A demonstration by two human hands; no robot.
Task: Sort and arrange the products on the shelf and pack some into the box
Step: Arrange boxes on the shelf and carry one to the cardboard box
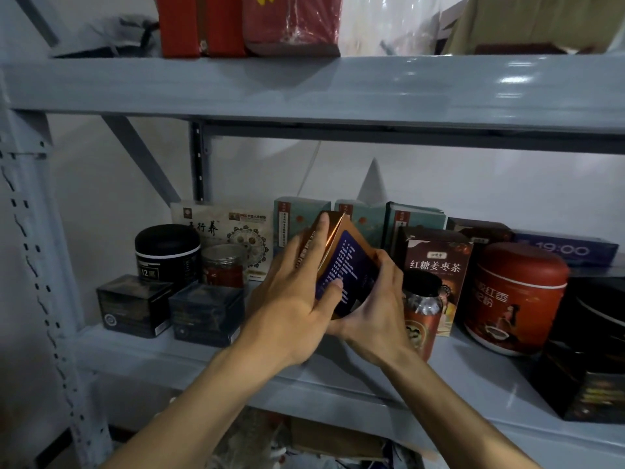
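Both hands hold a small copper-and-dark-blue box (348,262), tilted, just above the middle of the grey shelf board (203,363). My left hand (297,299) wraps its left side, fingers on the copper face and thumb on the blue printed face. My right hand (375,309) cups its lower right corner from below. Behind the box stand teal cartons (297,214). No packing box is clearly visible.
Left of the hands: a black round tin (167,248), two dark cube boxes (135,304), a clear jar (221,264), a white flat box (230,228). Right: a brown tea carton (438,262), a black-lidded jar (422,306), a red canister (517,296), dark boxes (588,377). Red boxes (203,25) sit on the shelf above.
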